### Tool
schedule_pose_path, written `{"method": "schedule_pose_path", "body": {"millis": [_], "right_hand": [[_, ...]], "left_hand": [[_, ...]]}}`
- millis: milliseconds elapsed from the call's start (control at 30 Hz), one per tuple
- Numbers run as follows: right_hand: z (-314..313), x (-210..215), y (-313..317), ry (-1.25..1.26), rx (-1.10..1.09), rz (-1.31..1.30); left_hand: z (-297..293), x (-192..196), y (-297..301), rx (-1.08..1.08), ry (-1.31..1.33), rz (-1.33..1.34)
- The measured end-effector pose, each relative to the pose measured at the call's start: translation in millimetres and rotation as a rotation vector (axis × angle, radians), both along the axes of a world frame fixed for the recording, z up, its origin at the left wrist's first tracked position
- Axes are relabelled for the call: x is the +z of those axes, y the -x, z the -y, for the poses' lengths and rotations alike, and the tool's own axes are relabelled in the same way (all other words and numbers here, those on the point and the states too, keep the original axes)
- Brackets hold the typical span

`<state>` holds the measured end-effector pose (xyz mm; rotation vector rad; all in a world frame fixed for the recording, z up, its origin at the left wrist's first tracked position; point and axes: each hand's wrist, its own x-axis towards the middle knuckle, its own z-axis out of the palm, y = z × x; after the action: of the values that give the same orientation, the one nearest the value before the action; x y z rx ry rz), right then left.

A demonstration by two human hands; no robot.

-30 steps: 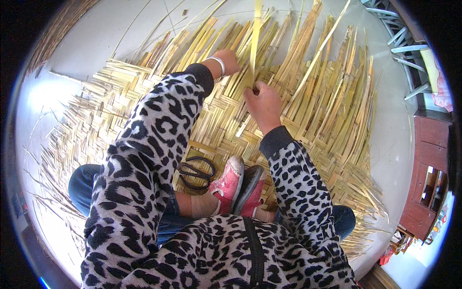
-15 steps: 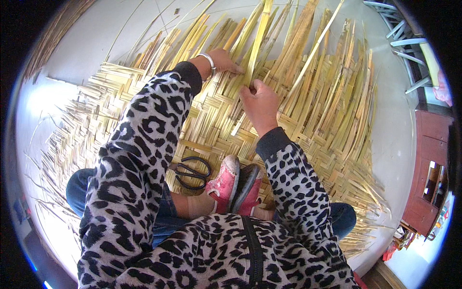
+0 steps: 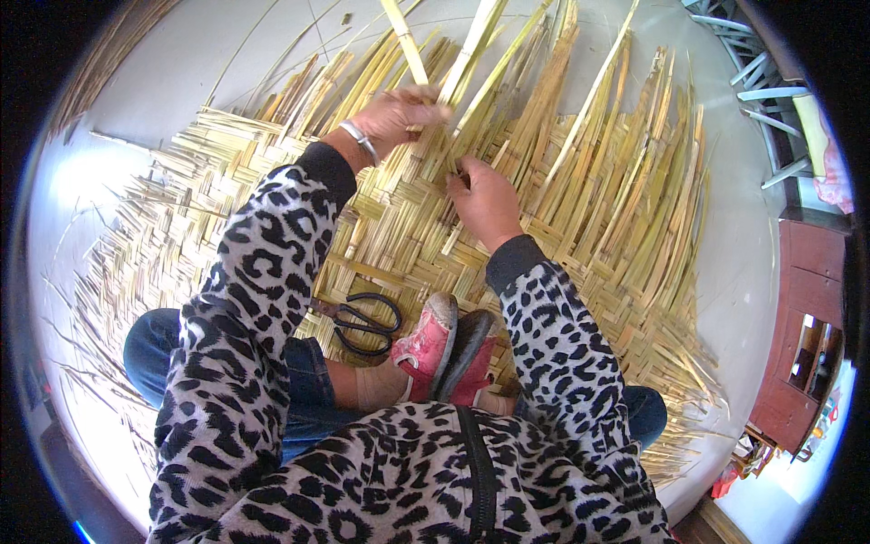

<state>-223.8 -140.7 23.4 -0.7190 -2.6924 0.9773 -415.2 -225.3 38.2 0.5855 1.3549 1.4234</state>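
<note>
A partly woven mat (image 3: 399, 240) of yellowish split-cane strips lies on the floor in front of me, its long loose ends fanning out at the far side. My left hand (image 3: 391, 120), with a silver bangle on its wrist, is closed on a pale strip (image 3: 405, 38) that is lifted and slants up to the far left. My right hand (image 3: 488, 201) rests to the right and a little nearer, its thumb and fingers pinched at the strips along the weave; what exactly is between them is hidden. Black-handled scissors (image 3: 335, 311) lie on the mat by my feet.
My red shoes (image 3: 419, 358) stand on the mat. More long strips (image 3: 109, 54) lie at the far left. Light blue metal legs of furniture (image 3: 770, 93) are at the far right, with a reddish-brown cabinet (image 3: 797, 299) below them.
My left hand has risen a little and now tilts a strip up toward the left. My right hand has shifted slightly nearer, and the strips between the hands have spread apart.
</note>
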Motion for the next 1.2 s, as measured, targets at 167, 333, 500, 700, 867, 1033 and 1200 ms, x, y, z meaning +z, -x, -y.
{"method": "schedule_pose_path", "body": {"millis": [167, 333, 500, 700, 867, 1033, 1200], "right_hand": [[-5, -4, 4, 0.011, -0.021, 0.042], [11, -4, 7, -0.231, 0.000, 0.118], [6, 19, 12, -0.443, 0.278, 0.218], [24, 24, 56, -0.199, 0.279, -0.019], [46, 11, 92, -0.172, 0.255, 0.052], [49, 8, 98, -0.127, 0.069, 0.026], [51, 13, 97, -0.069, -0.056, 0.027]], "left_hand": [[25, -20, 15, 0.423, 0.060, -0.020], [67, -39, 13, 0.530, 0.342, -0.314], [77, -43, 13, 0.481, 0.329, -0.288], [106, -26, 26, 0.486, 0.139, 0.098], [126, -5, 40, 0.297, 0.133, 0.131], [110, -3, 57, 0.303, 0.015, 0.160], [68, -40, 84, 0.197, 0.160, -0.131]]}}
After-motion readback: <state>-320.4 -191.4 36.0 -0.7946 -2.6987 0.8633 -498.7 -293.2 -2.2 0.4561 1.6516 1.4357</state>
